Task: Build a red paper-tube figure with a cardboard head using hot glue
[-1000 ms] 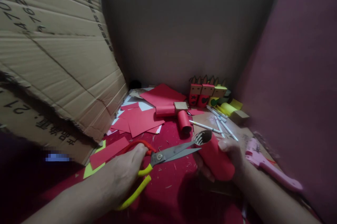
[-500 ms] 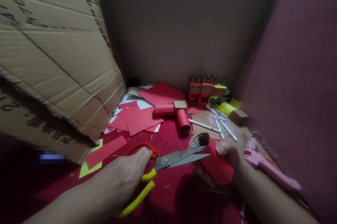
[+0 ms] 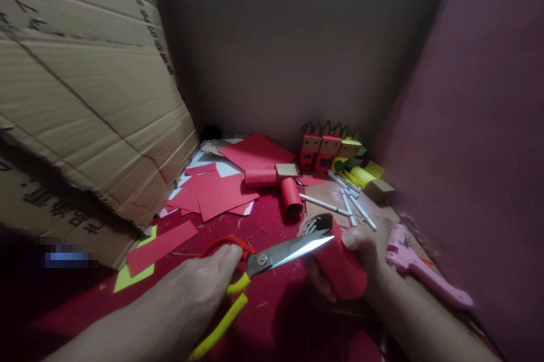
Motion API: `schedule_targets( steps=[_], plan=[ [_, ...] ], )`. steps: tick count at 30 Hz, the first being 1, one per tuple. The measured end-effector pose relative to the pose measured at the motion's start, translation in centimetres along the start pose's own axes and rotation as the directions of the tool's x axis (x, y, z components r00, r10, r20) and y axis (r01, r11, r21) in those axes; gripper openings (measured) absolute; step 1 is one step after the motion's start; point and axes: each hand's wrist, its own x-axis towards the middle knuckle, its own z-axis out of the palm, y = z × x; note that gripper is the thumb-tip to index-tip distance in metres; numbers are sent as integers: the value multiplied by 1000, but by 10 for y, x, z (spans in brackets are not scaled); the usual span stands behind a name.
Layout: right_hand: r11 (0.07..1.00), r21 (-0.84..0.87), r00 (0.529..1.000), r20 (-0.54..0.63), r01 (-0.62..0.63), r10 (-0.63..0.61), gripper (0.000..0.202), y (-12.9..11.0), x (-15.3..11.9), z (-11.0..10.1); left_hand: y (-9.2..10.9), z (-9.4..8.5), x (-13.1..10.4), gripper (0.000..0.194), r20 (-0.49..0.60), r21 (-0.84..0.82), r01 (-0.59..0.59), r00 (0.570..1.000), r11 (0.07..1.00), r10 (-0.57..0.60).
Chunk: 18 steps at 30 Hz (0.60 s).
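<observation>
My left hand (image 3: 208, 282) is wrapped round the handles of a pair of scissors (image 3: 262, 260) with red and yellow grips. The blades are nearly closed and point right, their tips over the near side of a red tube's opening. That red paper-covered tube (image 3: 343, 265) is gripped in my right hand (image 3: 361, 248), thumb on top and fingers beneath. White marks or strips show at the tube's dark open end; their exact nature is unclear. Whether the blades touch the tube cannot be made out.
Red paper sheets (image 3: 225, 192) lie behind my hands, beside another red tube (image 3: 291, 195). White pens (image 3: 361, 209) and a pink glue gun (image 3: 425, 271) are at the right. Decorated tube figures (image 3: 325, 152) stand at the back. Cardboard (image 3: 93, 84) rises at the left.
The scissor blades have closed from a narrow gap to nearly together. The whole view has shifted slightly, and both hands keep their holds.
</observation>
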Motion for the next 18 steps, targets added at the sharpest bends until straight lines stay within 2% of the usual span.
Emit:
schedule_targets(
  steps=[6, 13, 18],
  plan=[
    [998, -10, 998, -6, 62, -62, 37, -1, -1, -3, -1, 3, 1, 6, 9, -33, 29, 1000, 999, -29],
    [993, 0, 993, 9, 120, -119, 37, 0, 1, -5, 4, 0, 3, 7, -3, 82, 13, 1000, 997, -12],
    [991, 17, 991, 6, 133, -133, 36, 1, -1, -7, 11, -6, 3, 8, 31, 62, 76, 996, 995, -78]
  ],
)
